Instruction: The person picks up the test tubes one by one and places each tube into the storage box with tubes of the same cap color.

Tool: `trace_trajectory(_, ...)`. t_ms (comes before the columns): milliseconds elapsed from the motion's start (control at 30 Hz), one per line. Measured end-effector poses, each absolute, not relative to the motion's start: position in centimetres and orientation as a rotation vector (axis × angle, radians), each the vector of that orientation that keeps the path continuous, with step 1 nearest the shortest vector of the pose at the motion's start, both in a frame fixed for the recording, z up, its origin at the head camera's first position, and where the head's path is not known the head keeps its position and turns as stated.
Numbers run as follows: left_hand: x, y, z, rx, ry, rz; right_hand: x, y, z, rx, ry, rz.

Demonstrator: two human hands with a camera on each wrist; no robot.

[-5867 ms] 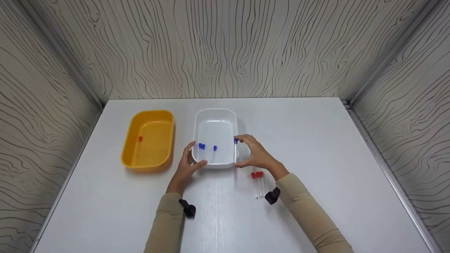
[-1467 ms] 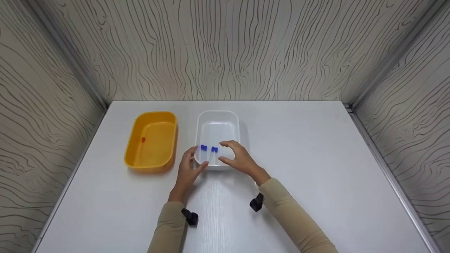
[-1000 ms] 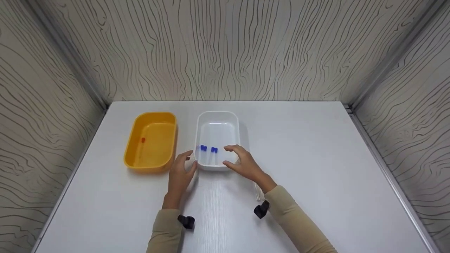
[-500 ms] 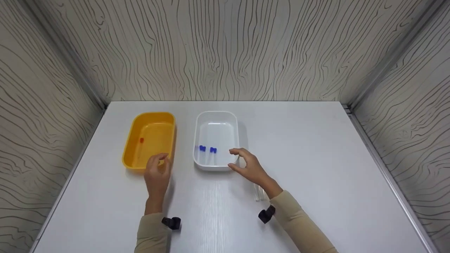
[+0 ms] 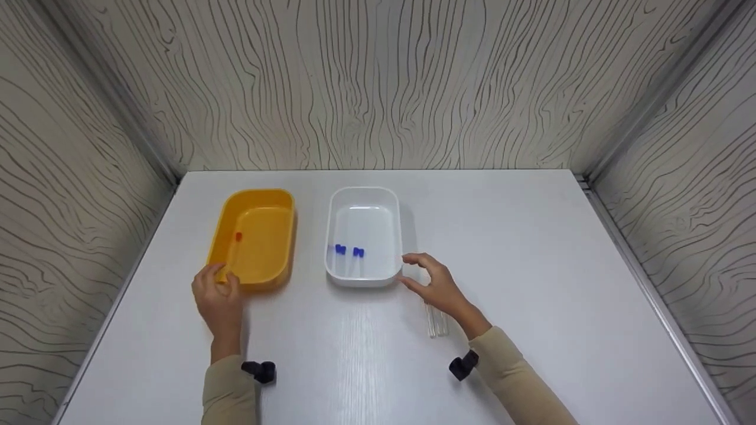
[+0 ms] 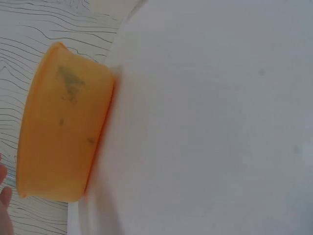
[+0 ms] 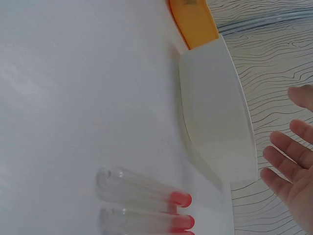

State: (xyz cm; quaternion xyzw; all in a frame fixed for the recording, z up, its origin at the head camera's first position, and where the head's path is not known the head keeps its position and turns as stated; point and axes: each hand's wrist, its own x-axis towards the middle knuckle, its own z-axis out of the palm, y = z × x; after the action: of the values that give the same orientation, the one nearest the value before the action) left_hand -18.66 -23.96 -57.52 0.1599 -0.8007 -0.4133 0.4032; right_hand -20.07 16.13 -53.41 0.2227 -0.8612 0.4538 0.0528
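Note:
My left hand [image 5: 218,301] is at the near left corner of a yellow bin [image 5: 288,236], its fingers loosely curved close to the rim with nothing held. In the left wrist view only some fingertips show, at the left edge beside the bin. A red-capped test tube [image 5: 238,236] lies inside that bin. Several blue-capped test tubes [image 5: 358,252] lie in the white bin [image 5: 363,282]. By this bin's near right corner, my right hand [image 5: 440,287] hovers with fingers spread and holding nothing. Beneath it, red-capped test tubes [image 7: 146,191] rest on the table, their caps hidden in the head view.
The two bins stand side by side on a white table [image 5: 354,354], yellow on the left. Wood-patterned panels [image 5: 378,82] enclose the table at the back and both sides. A black wrist camera [image 5: 260,372] sits on each sleeve.
A fourth blue-capped tube went from my right hand into the white bin. My left hand left the white bin and moved left to the yellow one. My right hand drew back rightward.

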Motion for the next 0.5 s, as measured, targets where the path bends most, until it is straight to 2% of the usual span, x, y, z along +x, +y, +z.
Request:
trace_trajectory(200, -18.6, -25.5, -57.5, 0.609, -2.156, -1.19, -19.7, 17.3, -53.9, 0.608, -2.654, 1.358)
trace_trajectory(500, -18.8, -26.8, -57.7, 0.694, -2.211, -1.748, -19.4, 19.5, -54.5, 0.614, -2.716, 1.35)
